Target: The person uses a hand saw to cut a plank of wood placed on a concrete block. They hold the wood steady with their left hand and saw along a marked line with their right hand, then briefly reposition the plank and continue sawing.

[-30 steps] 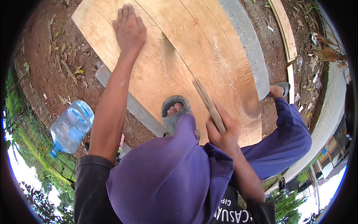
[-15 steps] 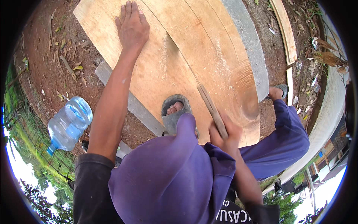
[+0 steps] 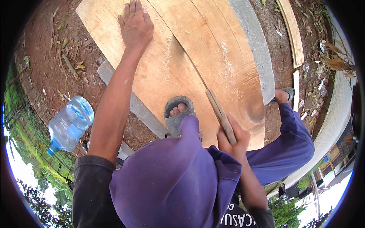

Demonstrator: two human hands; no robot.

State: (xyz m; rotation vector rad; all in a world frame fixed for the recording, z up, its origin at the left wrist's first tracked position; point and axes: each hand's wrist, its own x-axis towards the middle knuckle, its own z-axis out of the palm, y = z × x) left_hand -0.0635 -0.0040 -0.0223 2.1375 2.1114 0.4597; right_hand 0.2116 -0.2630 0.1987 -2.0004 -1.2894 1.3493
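A large plywood sheet (image 3: pixel 152 72) lies below me, with a long straight cut running through it lengthwise. My left hand (image 3: pixel 137 29) is pressed flat on the sheet left of the cut, fingers stretched out and holding nothing. My right hand (image 3: pixel 235 137) is closed around the long wooden handle of a saw (image 3: pixel 218 112). The handle lines up with the near end of the cut, and the blade shows only edge-on, if at all. My sandalled foot (image 3: pixel 178 114) stands on the plywood between my hands.
Sawdust (image 3: pixel 228 66) lies on the sheet beside pencil-thin lines. Grey concrete slabs (image 3: pixel 258 49) show beneath the plywood on both sides. A clear blue water jug (image 3: pixel 71 123) lies on the soil at left, near a wire fence. Wooden strips (image 3: pixel 292 34) lie at right.
My right hand has drawn the saw slightly back toward me and to the right along the cut. My left hand stays pressed on the plywood.
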